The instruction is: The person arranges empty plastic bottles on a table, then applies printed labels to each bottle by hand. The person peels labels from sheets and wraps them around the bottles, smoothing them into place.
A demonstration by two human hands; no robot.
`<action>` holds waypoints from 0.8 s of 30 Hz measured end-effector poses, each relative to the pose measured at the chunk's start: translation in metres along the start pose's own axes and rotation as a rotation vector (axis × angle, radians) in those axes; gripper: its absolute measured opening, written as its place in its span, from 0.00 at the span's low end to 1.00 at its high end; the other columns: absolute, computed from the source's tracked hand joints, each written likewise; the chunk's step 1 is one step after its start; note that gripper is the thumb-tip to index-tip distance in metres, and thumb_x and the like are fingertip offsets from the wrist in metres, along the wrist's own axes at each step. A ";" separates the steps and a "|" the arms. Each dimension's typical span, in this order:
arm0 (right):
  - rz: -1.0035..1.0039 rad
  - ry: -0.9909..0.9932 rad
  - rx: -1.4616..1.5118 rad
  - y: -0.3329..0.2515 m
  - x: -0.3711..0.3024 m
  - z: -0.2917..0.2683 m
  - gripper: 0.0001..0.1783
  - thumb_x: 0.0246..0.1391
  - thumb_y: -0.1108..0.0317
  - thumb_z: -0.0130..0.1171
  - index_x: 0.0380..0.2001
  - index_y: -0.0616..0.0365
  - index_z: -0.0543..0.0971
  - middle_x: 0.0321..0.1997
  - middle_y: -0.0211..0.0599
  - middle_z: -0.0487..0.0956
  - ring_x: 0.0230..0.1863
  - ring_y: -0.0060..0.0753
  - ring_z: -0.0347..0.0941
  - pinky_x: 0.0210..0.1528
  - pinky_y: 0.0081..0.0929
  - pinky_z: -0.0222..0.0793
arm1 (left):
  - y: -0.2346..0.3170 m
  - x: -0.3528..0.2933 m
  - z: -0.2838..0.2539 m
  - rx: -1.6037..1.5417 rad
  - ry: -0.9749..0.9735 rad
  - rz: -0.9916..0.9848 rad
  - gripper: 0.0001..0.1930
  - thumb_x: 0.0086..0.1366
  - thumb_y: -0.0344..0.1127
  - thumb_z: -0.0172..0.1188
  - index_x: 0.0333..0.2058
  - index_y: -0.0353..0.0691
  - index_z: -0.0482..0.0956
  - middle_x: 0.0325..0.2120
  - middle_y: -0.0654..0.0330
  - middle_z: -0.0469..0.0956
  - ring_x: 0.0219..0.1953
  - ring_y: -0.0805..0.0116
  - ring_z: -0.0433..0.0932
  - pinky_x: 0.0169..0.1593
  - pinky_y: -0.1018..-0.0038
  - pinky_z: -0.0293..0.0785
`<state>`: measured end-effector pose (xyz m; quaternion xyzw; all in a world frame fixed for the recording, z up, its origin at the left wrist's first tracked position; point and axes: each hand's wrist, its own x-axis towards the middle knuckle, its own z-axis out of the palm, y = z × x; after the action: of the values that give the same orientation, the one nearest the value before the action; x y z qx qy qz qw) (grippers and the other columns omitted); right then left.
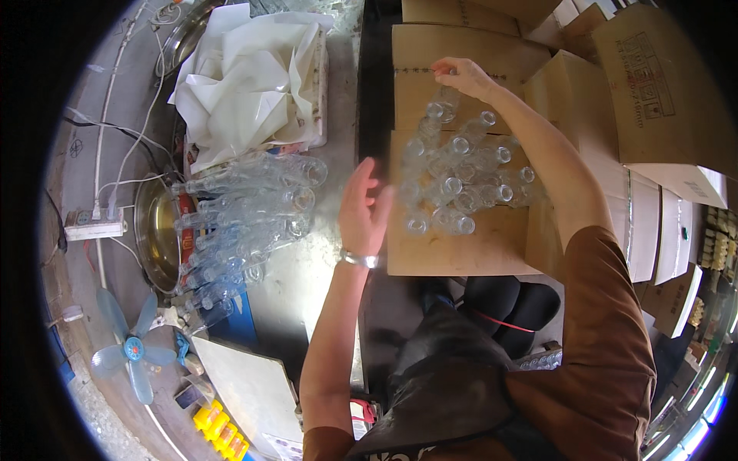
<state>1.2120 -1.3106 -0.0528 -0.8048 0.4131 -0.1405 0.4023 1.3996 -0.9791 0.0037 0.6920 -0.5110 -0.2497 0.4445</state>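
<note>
- Head view: the right hand [473,81], toward 1 o'clock, has its fingers curled and fingertips drawn together just beside the clear bottles [452,186]; whether it grips one, I cannot tell.
- The left hand [364,213], near the centre, has its fingers parted and slightly blurred, the thumb apart.
- Those bottles cluster at 2 o'clock, against a brown carton [461,257].
- More bottles [257,201] lie stacked at 9 o'clock on the table [288,296].
- White sheets [238,88] lie at 11 o'clock, a blue fan [134,349] at 8.
</note>
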 end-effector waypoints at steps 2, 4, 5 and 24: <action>-0.073 0.025 0.085 0.003 0.004 0.005 0.20 0.58 0.58 0.63 0.51 0.54 0.81 0.38 0.29 0.83 0.44 0.24 0.78 0.51 0.27 0.73 | -0.009 0.023 0.013 0.041 -0.073 0.002 0.29 0.62 0.37 0.68 0.61 0.39 0.71 0.53 0.57 0.77 0.32 0.76 0.75 0.33 0.79 0.73; -0.028 0.028 0.116 0.001 0.008 0.003 0.18 0.59 0.60 0.62 0.50 0.53 0.82 0.34 0.26 0.82 0.38 0.23 0.78 0.45 0.26 0.74 | -0.014 0.037 0.031 0.026 -0.119 -0.025 0.30 0.61 0.37 0.69 0.61 0.39 0.71 0.52 0.58 0.77 0.28 0.76 0.74 0.32 0.79 0.73; -0.012 0.025 0.133 -0.007 0.010 0.001 0.16 0.60 0.60 0.61 0.49 0.53 0.82 0.32 0.25 0.82 0.35 0.22 0.77 0.42 0.26 0.75 | -0.015 0.042 0.037 0.021 -0.135 -0.041 0.30 0.61 0.38 0.69 0.60 0.39 0.71 0.52 0.58 0.78 0.26 0.77 0.73 0.31 0.79 0.73; -0.466 -0.412 -0.565 -0.077 -0.043 -0.006 0.17 0.53 0.56 0.61 0.41 0.53 0.81 0.29 0.46 0.82 0.35 0.51 0.79 0.39 0.45 0.74 | -0.008 0.075 0.056 0.066 -0.270 -0.088 0.16 0.59 0.36 0.68 0.46 0.48 0.80 0.22 0.57 0.82 0.24 0.65 0.81 0.31 0.71 0.76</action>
<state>1.2244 -1.2541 0.0144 -0.9668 0.1532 0.0550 0.1972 1.3846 -1.0680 -0.0218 0.6882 -0.5433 -0.3430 0.3371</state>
